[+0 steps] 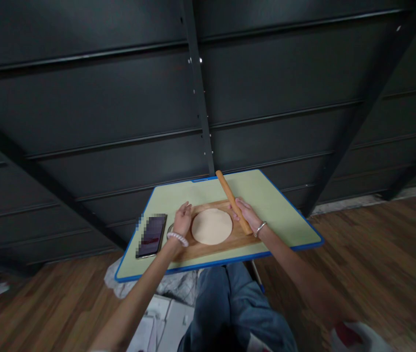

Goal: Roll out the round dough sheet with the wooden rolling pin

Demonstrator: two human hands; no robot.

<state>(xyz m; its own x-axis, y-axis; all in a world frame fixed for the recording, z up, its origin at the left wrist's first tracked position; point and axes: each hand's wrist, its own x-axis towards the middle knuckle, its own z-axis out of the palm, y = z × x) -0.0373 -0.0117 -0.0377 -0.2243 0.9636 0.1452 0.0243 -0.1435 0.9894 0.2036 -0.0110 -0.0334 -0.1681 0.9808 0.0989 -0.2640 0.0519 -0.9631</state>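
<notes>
A flat round sheet of dough (212, 226) lies on a wooden cutting board (204, 251) in the middle of a small table. My right hand (243, 212) is closed around a wooden rolling pin (226, 188), which slants past the dough's right side, its far end over the table's back edge. On the left, my left hand (183, 218) rests by the board's left end, close beside the dough. Its fingers are loosely bent and slightly apart, with nothing seen in them. Part of a dark ring-shaped handle (170, 229) shows behind the left wrist.
A phone (153, 235) lies on the left of the pale green table (281, 215), which has a blue rim. Dark metal panels (138, 102) stand right behind it. My legs (226, 298) are under the front edge, beside a white box-like thing (173, 320) on the floor.
</notes>
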